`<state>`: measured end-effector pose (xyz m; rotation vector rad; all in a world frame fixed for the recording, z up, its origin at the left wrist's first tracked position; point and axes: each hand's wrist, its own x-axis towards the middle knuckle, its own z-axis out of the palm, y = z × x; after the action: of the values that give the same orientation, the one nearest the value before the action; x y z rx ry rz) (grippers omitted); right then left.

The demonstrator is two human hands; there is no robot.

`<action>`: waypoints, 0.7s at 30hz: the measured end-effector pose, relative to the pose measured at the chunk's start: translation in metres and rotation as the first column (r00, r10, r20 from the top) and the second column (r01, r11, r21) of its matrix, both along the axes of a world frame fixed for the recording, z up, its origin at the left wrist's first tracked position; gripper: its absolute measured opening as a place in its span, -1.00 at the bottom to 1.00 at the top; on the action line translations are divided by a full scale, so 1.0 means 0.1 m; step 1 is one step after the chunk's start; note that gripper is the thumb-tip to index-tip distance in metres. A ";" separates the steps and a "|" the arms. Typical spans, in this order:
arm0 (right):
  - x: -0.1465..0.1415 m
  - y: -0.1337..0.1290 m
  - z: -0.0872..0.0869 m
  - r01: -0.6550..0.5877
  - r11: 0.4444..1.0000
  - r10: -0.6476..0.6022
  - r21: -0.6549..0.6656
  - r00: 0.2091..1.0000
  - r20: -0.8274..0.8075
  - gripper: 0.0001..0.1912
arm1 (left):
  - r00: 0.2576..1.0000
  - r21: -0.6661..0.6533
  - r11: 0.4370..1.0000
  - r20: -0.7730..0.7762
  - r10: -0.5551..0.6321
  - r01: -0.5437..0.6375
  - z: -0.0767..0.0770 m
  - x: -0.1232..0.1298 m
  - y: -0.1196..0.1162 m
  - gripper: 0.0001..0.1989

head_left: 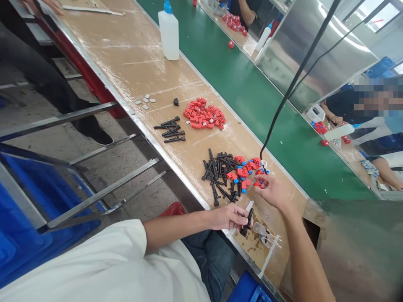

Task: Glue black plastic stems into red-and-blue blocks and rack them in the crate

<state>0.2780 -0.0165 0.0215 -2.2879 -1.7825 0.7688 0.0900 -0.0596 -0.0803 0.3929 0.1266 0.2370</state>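
Observation:
My left hand [229, 217] is closed around a black plastic part [249, 218], a rod with a block-shaped end and a short side stub, held above the near edge of the bench. My right hand [271, 191] reaches to the right end of a group of red-and-blue plastic parts [243, 172]. Its thumb and fingertips close about a small red plastic part [258, 183] there. Beside that group lies a loose pile of black rod parts [217, 167], pointing in many directions.
Farther along the bench [126, 54] lie a heap of red parts [204, 114], more black rods [171, 129] and a white bottle [169, 33]. Clear cups [266, 238] with thin sticks stand near my wrists. A black cable [294, 79] hangs over the green belt [252, 84]; people sit beyond.

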 end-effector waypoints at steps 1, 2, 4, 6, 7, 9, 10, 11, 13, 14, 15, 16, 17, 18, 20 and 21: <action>0.00 -0.05 0.06 0.033 0.999 -0.032 0.008 0.996 -0.081 -0.56 | 1.000 0.013 1.000 0.015 -0.010 0.010 0.00 -0.01 0.01 -0.49; -0.01 -0.11 0.12 0.093 0.995 -0.087 0.020 0.976 -0.199 -0.49 | 0.999 0.027 0.999 0.033 -0.022 0.021 0.00 -0.03 0.01 -0.49; -0.08 -0.31 0.23 0.283 0.959 -0.233 0.020 0.826 -0.513 -0.41 | 0.997 0.038 0.999 0.073 -0.032 0.029 0.03 -0.08 0.03 -0.50; -0.22 -0.56 0.30 0.465 0.883 -0.337 -0.057 0.545 -0.768 -0.45 | 0.993 0.009 1.000 0.116 -0.006 0.005 0.08 -0.14 0.04 -0.50; -0.31 -0.69 0.30 0.514 0.852 -0.359 -0.100 0.435 -0.826 -0.47 | 0.990 -0.015 1.000 0.139 0.015 -0.013 0.12 -0.18 0.06 -0.50; -0.52 -0.91 0.25 0.552 0.819 -0.398 -0.155 0.352 -0.847 -0.47 | 0.982 -0.049 0.998 0.180 0.053 -0.044 0.18 -0.25 0.08 -0.51; -0.62 -0.99 0.19 0.564 0.812 -0.419 -0.154 0.378 -0.826 -0.45 | 0.978 -0.060 0.996 0.196 0.070 -0.059 0.20 -0.29 0.09 -0.51; -0.71 -1.04 0.11 0.580 0.806 -0.435 -0.116 0.450 -0.780 -0.42 | 0.974 -0.067 0.995 0.207 0.087 -0.075 0.21 -0.34 0.10 -0.53; -0.86 -1.09 -0.11 0.577 0.811 -0.429 0.097 0.699 -0.572 -0.41 | 0.968 -0.077 0.990 0.213 0.131 -0.117 0.21 -0.44 0.11 -0.56; -0.91 -1.08 -0.23 0.519 0.822 -0.405 0.236 0.823 -0.398 -0.42 | 0.966 -0.076 0.987 0.207 0.152 -0.139 0.20 -0.49 0.11 -0.57; -0.94 -1.06 -0.34 0.423 0.835 -0.373 0.351 0.905 -0.203 -0.42 | 0.965 -0.069 0.985 0.200 0.167 -0.156 0.19 -0.54 0.10 -0.58; -0.96 -1.04 -0.44 0.313 0.851 -0.335 0.421 0.942 -0.021 -0.43 | 0.966 -0.058 0.984 0.190 0.177 -0.169 0.17 -0.59 0.09 -0.58; -0.97 -1.01 -0.51 0.212 0.871 -0.292 0.443 0.949 0.122 -0.42 | 0.966 -0.044 0.983 0.180 0.183 -0.178 0.15 -0.63 0.08 -0.58; -0.96 -0.99 -0.55 0.134 0.894 -0.246 0.427 0.944 0.220 -0.41 | 0.968 -0.030 0.983 0.171 0.182 -0.179 0.14 -0.67 0.07 -0.58; -0.89 -0.98 -0.52 0.065 0.926 -0.195 0.373 0.926 0.324 -0.42 | 0.972 -0.020 0.984 0.152 0.179 -0.178 0.10 -0.72 0.06 -0.57; -0.84 -0.99 -0.47 0.054 0.933 -0.192 0.355 0.911 0.365 -0.44 | 0.972 -0.023 0.983 0.145 0.183 -0.181 0.09 -0.73 0.06 -0.58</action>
<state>0.1941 -0.1155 -0.0251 -2.3988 -1.7186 -0.0382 0.0165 -0.0537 -0.0715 0.3529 0.0186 0.4454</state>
